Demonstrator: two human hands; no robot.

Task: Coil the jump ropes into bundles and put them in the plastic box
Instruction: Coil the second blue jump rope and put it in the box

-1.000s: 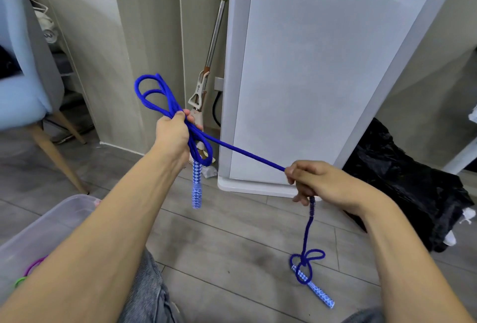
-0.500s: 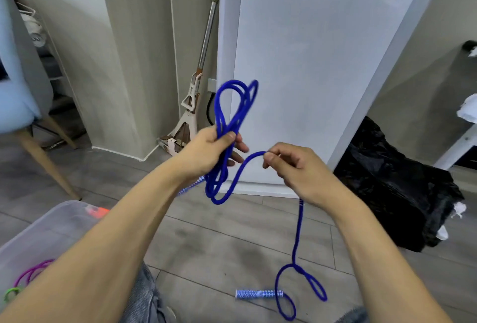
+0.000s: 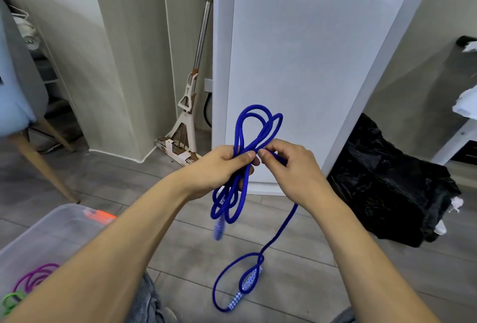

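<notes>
My left hand [image 3: 222, 168] grips several loops of the blue jump rope [image 3: 254, 126] at their middle; loops stand above the fist and hang below it, with one blurred handle [image 3: 218, 231] dangling. My right hand [image 3: 291, 168] pinches the rope right beside the left thumb. From it the free end drops to the floor, where it forms a loop around the second patterned handle [image 3: 246, 288]. The clear plastic box [image 3: 59, 222] sits at lower left, holding purple [image 3: 36, 276] and green [image 3: 11, 299] ropes.
A white glossy appliance [image 3: 296, 64] stands straight ahead, a mop [image 3: 188, 106] leaning at its left. A black plastic bag [image 3: 387, 183] lies on the floor at right. A blue chair with wooden legs [image 3: 23, 106] stands at left.
My right hand has come in from the stretched-out position to meet the left, adding another loop to the bundle. The floor handle has shifted as the rope was drawn up.
</notes>
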